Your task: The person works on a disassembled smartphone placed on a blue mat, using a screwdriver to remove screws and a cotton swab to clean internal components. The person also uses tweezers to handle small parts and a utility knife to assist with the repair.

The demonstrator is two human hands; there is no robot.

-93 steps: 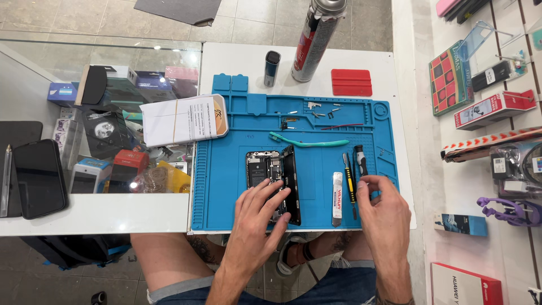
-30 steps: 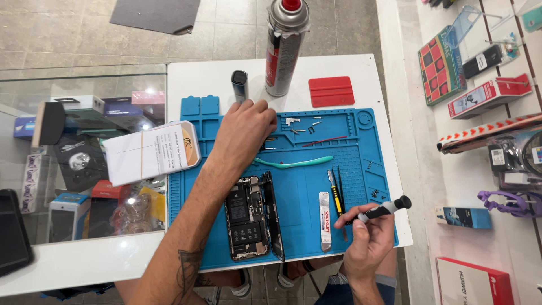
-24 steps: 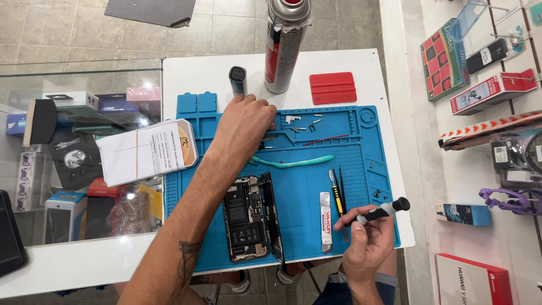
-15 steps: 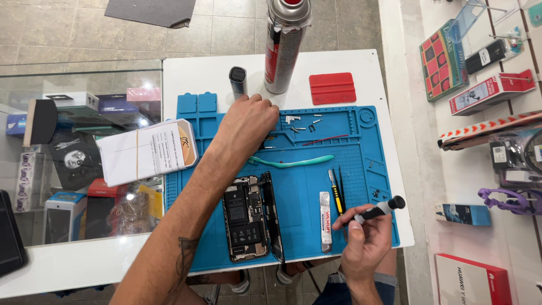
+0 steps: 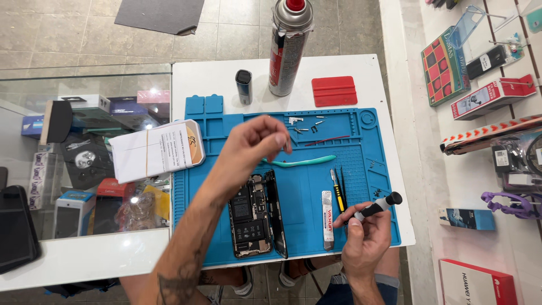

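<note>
Screwdriver [image 5: 374,208]: light, slim, stiff; my right hand [image 5: 364,240] grips its shaft. Left hand [image 5: 257,141], at ten o'clock, pinches something too small to identify.

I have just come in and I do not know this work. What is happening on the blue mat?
A person sits at a blue work mat with an opened phone lying on it, its insides showing. The right hand holds a small black screwdriver. The left hand is raised above the mat with fingertips pinched together; what they hold is too small to tell. A teal pry tool and tweezers lie nearby.
</note>
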